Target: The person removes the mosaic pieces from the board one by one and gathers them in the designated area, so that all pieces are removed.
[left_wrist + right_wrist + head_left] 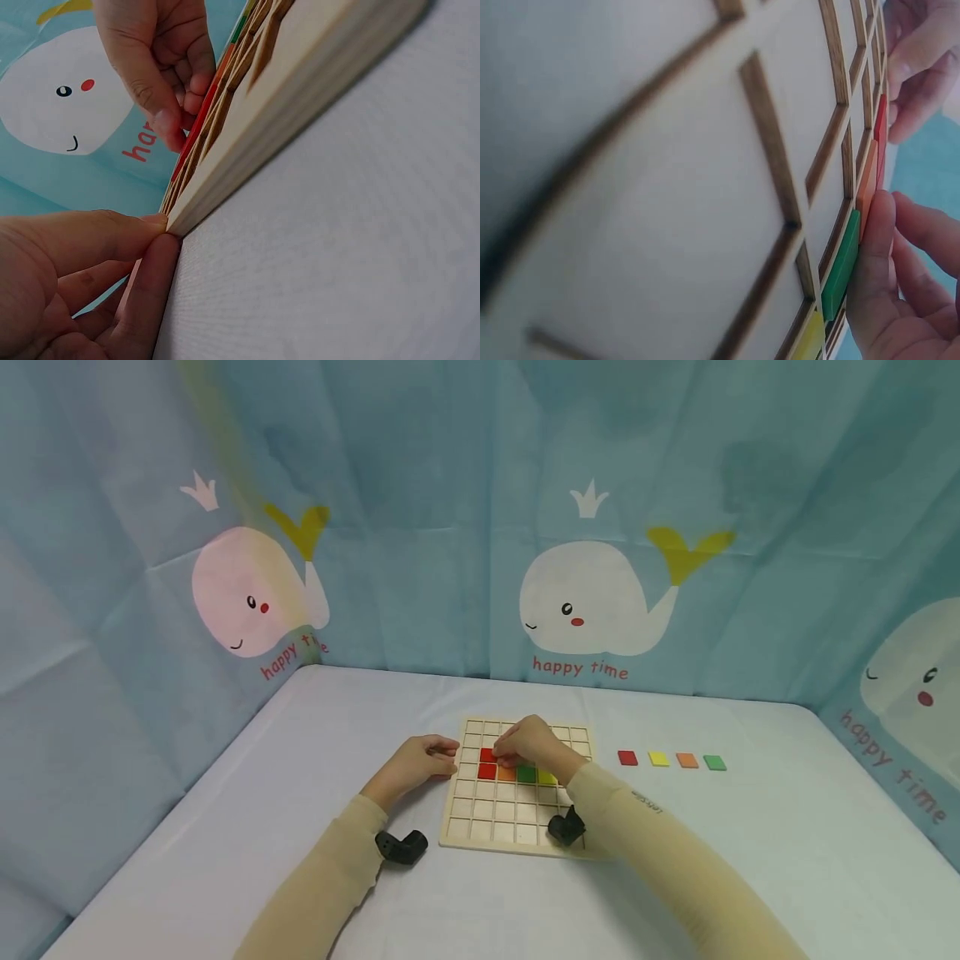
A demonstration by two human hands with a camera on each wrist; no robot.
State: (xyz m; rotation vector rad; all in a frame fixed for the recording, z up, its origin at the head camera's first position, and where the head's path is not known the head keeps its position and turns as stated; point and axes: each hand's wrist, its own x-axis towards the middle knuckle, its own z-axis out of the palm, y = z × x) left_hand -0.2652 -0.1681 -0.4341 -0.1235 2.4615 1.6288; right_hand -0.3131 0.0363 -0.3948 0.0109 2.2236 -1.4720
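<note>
A square wooden grid board (480,832) lies on the table. My left hand (417,767) is at its left edge; in the left wrist view the thumb and fingertips (154,229) pinch that edge. Over the board's upper cells, my right hand (531,743) has its thumb and fingertips together at the right side of a red tile (486,754). Just below sits another red tile (487,771), followed in the same row by an orange tile (506,774), a green tile (527,774) and a yellow tile (546,778). My right hand partly hides the row above.
To the right of the board, a loose red tile (627,758), yellow tile (658,759), orange tile (687,761) and green tile (715,763) lie in a line on the white tablecloth (360,702). A blue whale-print curtain (435,602) stands behind the table.
</note>
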